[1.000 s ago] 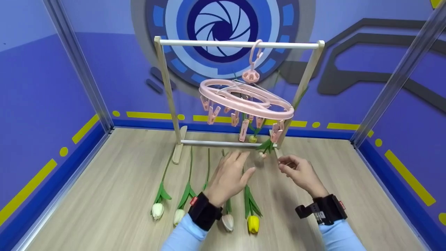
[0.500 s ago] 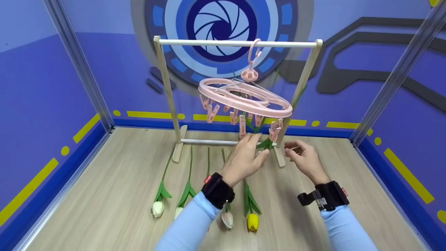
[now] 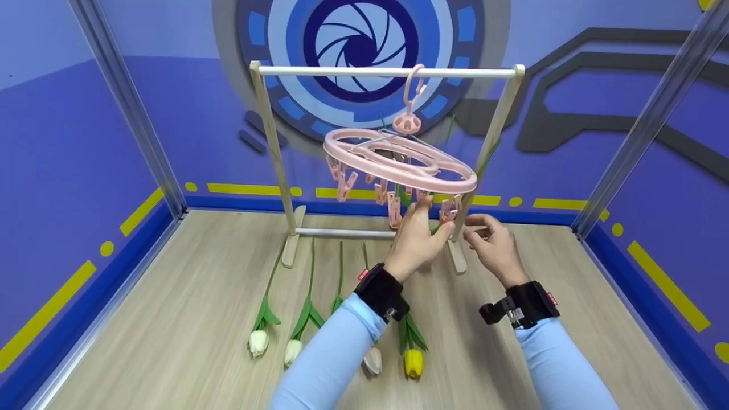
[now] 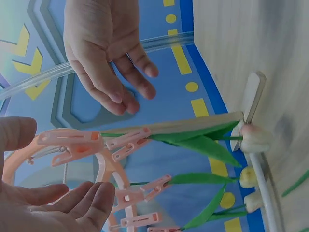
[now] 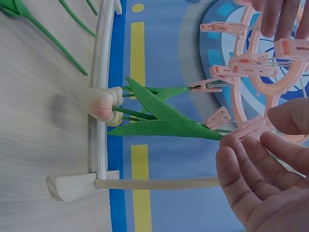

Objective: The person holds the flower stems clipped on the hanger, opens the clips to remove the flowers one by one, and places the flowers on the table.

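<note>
A pink clip hanger point(image 3: 398, 176) hangs tilted from the rack's top bar, with small clothes pegs point(image 3: 394, 210) dangling under it. My left hand point(image 3: 417, 242) is at its lower front edge, fingers extended and overlapping the pegs in the head view. Just right of the rack post, my right hand point(image 3: 496, 250) is loosely bent, with nothing between its fingers. Between the hands, a pinkish-white tulip point(image 4: 256, 138) hangs head down from a peg point(image 4: 128, 140). Farther back, a pale yellow tulip point(image 4: 248, 178) and a whitish tulip point(image 4: 253, 201) also hang head down.
Several tulips lie in a row at the front, among them a white tulip point(image 3: 258, 343) and a yellow tulip point(image 3: 413, 364). A wooden rack point(image 3: 273, 142) with a low crossbar stands on the table point(image 3: 188, 307). Blue patterned walls point(image 3: 188, 114) enclose it.
My left hand has moved forward and right, from over the lying tulips up to the hanger's pegs. My right hand has moved slightly forward and to the right.
</note>
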`<act>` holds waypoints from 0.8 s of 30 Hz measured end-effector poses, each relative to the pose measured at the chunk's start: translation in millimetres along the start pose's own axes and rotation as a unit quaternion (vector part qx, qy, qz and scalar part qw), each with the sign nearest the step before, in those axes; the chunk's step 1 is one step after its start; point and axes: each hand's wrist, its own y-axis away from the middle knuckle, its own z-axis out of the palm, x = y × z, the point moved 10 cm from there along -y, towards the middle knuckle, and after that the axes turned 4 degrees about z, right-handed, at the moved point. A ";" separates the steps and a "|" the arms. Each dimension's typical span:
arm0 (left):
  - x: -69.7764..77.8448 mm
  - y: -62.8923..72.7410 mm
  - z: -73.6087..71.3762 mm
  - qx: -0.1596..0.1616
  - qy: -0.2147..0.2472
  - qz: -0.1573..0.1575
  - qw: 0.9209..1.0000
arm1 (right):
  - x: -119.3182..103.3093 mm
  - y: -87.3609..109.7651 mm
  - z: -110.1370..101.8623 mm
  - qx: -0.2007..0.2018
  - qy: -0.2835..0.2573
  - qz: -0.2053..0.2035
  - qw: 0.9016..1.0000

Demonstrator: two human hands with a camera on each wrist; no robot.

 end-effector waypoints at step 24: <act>-10.7 -9.5 8.1 0.029 0.150 -0.018 0.988 | 7.9 -8.1 3.9 0.005 -0.021 0.014 1.000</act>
